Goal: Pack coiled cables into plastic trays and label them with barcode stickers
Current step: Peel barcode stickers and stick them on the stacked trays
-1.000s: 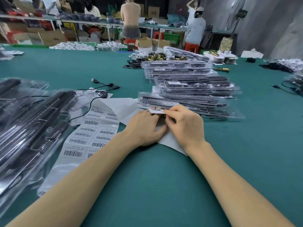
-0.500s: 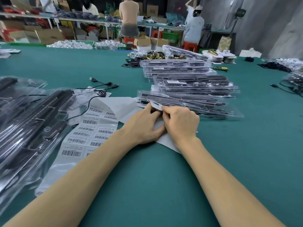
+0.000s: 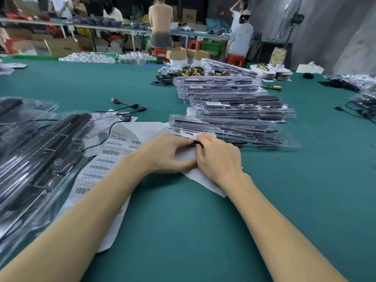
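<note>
Two bare forearms reach in over the green felt-covered table. The left hand and the right hand meet knuckle to knuckle at the near edge of the closest clear plastic tray of black cable. Both have their fingers curled in, and between the fingertips they pinch a small white barcode sticker, which sits right at the tray's front lip; whether it is already stuck down I cannot tell. Under the hands lies a white sheet of backing paper, its corner poking out toward the person's right wrist.

Just left of the left forearm runs a long white sheet of barcode labels, printed in rows, curling up at its far end. Further left, a heap of clear plastic blister packs holding long black parts spills toward the table edge. Beyond the label sheet, a loose black USB cable with several plugs lies on the felt.

Behind the tray being labelled, stacks of filled clear trays rise in overlapping piles, one with a label on top. Past them sit small brass-coloured metal parts and more black cables off to the right.

At the back of the room, a person in a tan top sits facing away at a long workbench, another person in white stands to the right, and brown cardboard boxes are stacked beneath the bench.
</note>
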A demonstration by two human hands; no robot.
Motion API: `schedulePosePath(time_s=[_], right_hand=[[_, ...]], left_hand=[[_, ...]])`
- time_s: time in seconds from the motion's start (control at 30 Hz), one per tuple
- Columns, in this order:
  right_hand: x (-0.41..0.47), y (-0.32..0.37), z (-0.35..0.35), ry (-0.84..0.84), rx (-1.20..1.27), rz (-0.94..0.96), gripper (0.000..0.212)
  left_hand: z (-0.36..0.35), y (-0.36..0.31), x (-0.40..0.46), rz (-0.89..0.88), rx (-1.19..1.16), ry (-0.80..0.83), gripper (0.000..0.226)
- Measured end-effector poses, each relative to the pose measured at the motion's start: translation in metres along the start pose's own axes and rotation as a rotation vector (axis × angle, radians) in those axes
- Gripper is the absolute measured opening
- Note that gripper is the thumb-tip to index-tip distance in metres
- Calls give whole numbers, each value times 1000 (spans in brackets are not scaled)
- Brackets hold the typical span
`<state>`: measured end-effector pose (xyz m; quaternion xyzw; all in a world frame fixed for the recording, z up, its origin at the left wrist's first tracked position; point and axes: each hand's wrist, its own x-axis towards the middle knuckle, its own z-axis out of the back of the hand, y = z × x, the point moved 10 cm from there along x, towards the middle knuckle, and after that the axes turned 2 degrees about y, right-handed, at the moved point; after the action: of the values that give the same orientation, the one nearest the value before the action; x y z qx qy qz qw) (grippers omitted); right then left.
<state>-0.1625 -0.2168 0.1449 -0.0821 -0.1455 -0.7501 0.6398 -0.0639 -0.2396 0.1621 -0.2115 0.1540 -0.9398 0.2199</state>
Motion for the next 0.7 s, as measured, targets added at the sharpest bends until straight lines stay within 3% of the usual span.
schedulePosePath(time_s=[0.23, 0.7], right_hand=[[-4, 0, -14, 86, -32, -55, 48], [3, 3, -25, 190, -14, -32, 50]], left_hand=[[-8, 5, -1, 59, 106, 83, 40], [-9, 8, -1, 85, 63, 114, 47]])
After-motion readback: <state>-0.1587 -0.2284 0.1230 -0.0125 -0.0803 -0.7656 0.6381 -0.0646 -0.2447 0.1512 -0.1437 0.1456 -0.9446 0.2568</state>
